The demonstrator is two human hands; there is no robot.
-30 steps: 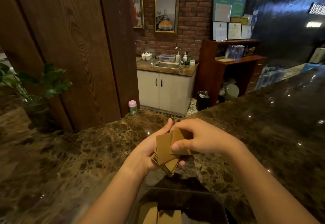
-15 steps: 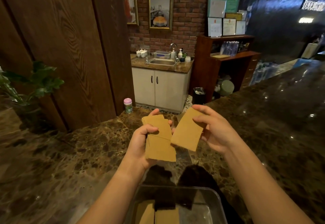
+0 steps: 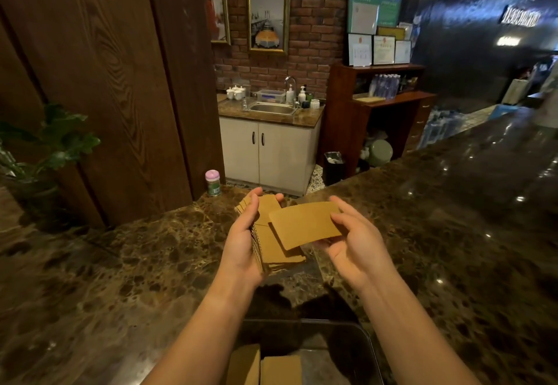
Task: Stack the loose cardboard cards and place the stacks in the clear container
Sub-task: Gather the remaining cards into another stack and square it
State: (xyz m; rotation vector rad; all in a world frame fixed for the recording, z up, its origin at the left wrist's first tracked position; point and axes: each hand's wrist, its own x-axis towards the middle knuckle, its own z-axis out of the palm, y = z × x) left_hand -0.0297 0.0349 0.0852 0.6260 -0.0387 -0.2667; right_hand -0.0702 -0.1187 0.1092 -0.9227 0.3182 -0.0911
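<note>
Dark brown marble counter (image 3: 126, 264) fills the foreground, with wood panelling behind it on the left and a brick wall with a sink cabinet (image 3: 268, 155) further back. Above the counter the left hand (image 3: 244, 242) grips a stack of cardboard cards (image 3: 271, 242), thumb curled over its top edge. The right hand (image 3: 353, 242) pinches a single cardboard card (image 3: 305, 223) between thumb and fingers; it overlaps the stack and hides part of it. Nearer the camera, between the forearms, a clear container (image 3: 367, 342) holds two card stacks (image 3: 265, 368). A pink-capped bottle (image 3: 213, 182) stands by the panelling, and a potted plant (image 3: 45, 149) sits at the far left.
</note>
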